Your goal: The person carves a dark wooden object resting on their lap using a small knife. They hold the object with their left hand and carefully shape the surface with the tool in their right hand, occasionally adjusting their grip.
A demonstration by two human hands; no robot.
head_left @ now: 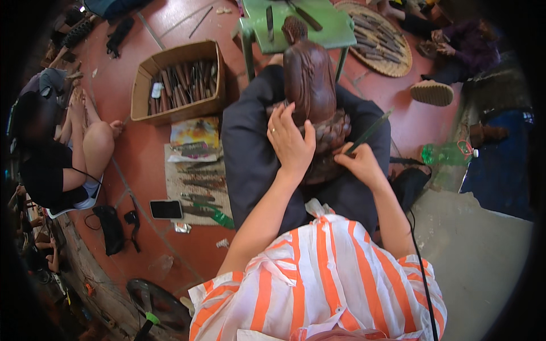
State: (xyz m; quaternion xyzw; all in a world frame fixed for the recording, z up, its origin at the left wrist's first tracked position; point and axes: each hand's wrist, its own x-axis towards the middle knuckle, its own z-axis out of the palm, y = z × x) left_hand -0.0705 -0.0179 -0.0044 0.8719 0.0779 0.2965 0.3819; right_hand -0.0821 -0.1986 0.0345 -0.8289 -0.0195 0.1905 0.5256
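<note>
A dark brown carved wooden statue [311,77] of a robed seated figure stands between my knees, its back toward me. Its base [329,133] is carved with petal-like shapes. My left hand [291,139] lies against the left side of the statue where the robe meets the base, fingers stretched and thumb apart. On the right, my right hand [361,162] pinches the lower end of a long, thin, flat blade [371,132], which slants up and to the right beside the base. Whether its edge touches the wood I cannot tell.
A cardboard box [140,85] of handled tools sits left of my legs, with blades on a cloth [173,196] and a phone [166,209] nearer. Ahead stand a green stool [335,35] and a round woven tray [405,67]. A green bottle [443,154] lies right. People sit on both sides.
</note>
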